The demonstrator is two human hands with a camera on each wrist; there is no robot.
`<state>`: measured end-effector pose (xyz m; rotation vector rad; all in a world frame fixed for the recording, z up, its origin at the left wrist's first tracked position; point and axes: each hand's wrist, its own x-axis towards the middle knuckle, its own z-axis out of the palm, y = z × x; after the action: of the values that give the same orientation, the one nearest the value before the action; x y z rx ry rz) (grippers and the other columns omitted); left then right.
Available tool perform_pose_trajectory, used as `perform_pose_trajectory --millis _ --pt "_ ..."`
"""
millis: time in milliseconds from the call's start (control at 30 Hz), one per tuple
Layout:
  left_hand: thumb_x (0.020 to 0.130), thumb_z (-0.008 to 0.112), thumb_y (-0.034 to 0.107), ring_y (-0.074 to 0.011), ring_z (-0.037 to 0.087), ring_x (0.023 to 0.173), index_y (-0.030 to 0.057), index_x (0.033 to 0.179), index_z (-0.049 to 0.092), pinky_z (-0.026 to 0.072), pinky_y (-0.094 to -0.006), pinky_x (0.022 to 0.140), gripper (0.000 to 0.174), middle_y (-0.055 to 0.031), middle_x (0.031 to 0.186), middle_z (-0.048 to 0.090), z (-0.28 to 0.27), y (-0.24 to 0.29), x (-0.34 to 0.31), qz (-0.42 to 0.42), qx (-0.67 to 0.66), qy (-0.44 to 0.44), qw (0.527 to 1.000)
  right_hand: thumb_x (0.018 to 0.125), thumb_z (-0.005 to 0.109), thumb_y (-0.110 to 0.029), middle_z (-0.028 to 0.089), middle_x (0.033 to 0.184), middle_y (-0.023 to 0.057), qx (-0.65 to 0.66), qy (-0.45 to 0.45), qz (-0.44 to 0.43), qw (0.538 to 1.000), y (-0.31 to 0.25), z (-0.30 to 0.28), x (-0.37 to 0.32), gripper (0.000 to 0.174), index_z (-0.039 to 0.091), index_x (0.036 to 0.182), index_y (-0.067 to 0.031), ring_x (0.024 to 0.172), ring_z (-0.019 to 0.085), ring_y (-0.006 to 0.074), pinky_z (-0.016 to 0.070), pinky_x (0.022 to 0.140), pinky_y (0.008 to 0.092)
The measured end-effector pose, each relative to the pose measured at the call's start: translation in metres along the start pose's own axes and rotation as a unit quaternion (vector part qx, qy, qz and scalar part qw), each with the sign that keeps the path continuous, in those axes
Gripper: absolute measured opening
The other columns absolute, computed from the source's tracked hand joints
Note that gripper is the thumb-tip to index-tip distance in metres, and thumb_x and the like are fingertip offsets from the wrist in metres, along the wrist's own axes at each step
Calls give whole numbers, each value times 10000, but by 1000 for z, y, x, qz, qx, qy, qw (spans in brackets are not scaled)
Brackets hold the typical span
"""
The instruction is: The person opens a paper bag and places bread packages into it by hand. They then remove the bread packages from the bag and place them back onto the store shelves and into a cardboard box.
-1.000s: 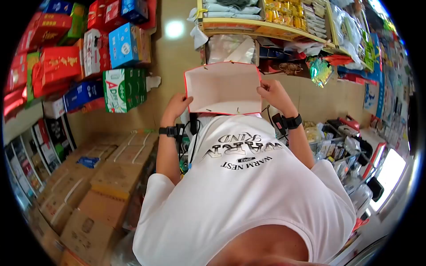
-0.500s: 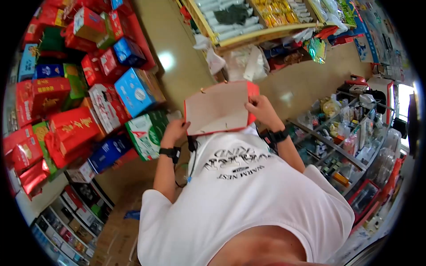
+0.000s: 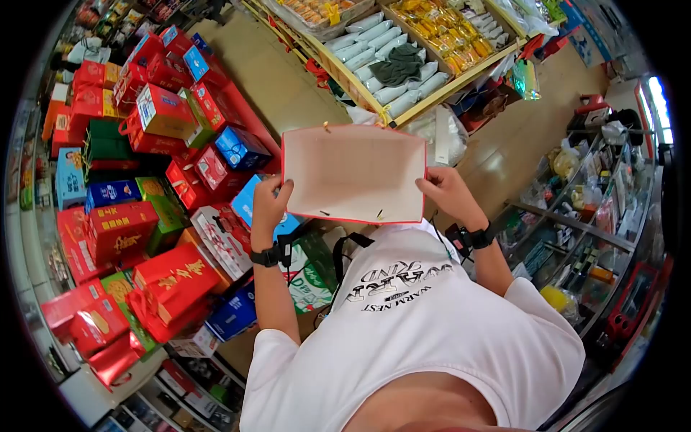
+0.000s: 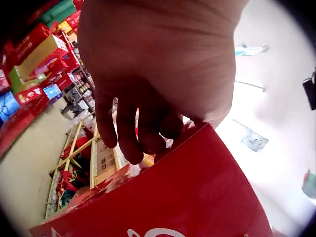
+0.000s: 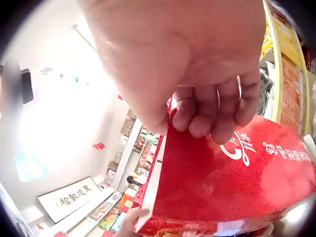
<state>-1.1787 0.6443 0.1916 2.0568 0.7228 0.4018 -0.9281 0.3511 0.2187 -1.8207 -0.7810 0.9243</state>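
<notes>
A red paper gift bag (image 3: 353, 173) with a pale inside is held in front of the white shirt, its wide mouth facing up toward the head camera. My left hand (image 3: 269, 205) pinches the left rim between thumb and fingers. On the opposite side, my right hand (image 3: 453, 194) pinches the right rim the same way. In the left wrist view, the red side wall (image 4: 197, 182) slants below the curled fingers. The right wrist view shows white lettering (image 5: 242, 145) on the bag's outside, under the fingertips. Small dark cord ends stick out along the near and far rims.
To the left stand stacked red gift boxes (image 3: 119, 223) and a green-and-white carton (image 3: 306, 277). Ahead is a wooden display bin (image 3: 425, 108) of packaged snacks. A glass showcase (image 3: 568, 223) of small goods is at the right. Tiled floor (image 3: 497, 158) shows between them.
The view has turned so that the gift boxes and snack bin show more. The bag tilted, then came level and higher, its mouth spread wide again. Both hands kept hold of its sides.
</notes>
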Motion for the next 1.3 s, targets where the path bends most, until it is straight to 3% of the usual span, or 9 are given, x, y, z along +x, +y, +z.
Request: perform_pose_trajectory --millis 233,400,467,700,967,1033,1100,1133,1300 --pt "867 616 154 -239 432 514 -78 735 521 359 -378 519 284 -193 606 459 -50 -11 109 27 64 -61 996 903 606 -200 482 622 -2 81 44 39 995 0 21 96 318 554 770 84 607 413 57 354 528 281" --pt "871 613 159 -316 483 540 -71 748 538 371 -390 539 271 -223 650 502 -97 -15 180 15 98 -69 993 900 610 -228 396 590 -2 49 42 51 997 -48 24 167 375 515 715 84 584 367 70 320 506 304" --pt "872 615 166 -330 479 551 -67 746 533 369 -405 546 277 -230 656 497 -109 -21 202 8 127 -78 989 898 609 -251 375 567 34 29 38 19 999 -38 30 193 396 504 714 83 557 357 92 326 503 321" --pt "870 610 152 -345 471 547 -61 730 519 366 -407 533 270 -223 643 485 -137 -34 276 21 105 -84 991 900 604 -265 403 574 111 20 65 65 996 -59 49 255 388 524 755 85 540 372 141 350 515 361" --pt "867 622 158 -263 427 509 -55 713 497 350 -382 513 291 -190 607 433 -180 -92 417 79 93 -160 980 924 603 -252 379 588 32 42 130 108 985 -82 88 347 379 510 744 68 567 352 109 330 516 328" --pt "868 623 163 -242 421 500 -54 717 504 343 -376 504 289 -186 601 430 -195 -98 453 94 84 -178 976 935 606 -208 394 609 -48 59 162 103 980 -104 99 373 321 518 787 62 590 340 53 295 505 284" --pt "864 626 169 -241 423 489 -52 725 521 332 -371 493 282 -188 599 442 -210 -103 487 86 106 -213 968 912 611 -206 385 591 -10 42 196 106 974 -119 108 397 327 509 762 66 572 343 75 311 505 302" --pt "855 633 167 -199 390 481 -49 714 510 317 -367 482 286 -162 573 413 -213 -112 503 93 66 -218 969 889 615 -203 376 572 27 22 218 105 970 -124 114 406 333 500 736 69 555 345 96 327 505 321" --pt "833 648 167 -139 331 504 -44 688 469 317 -352 477 313 -104 540 343 -231 -93 579 88 102 -369 920 871 605 -169 396 574 25 43 288 135 947 -162 123 420 293 500 746 74 560 359 90 331 507 314"
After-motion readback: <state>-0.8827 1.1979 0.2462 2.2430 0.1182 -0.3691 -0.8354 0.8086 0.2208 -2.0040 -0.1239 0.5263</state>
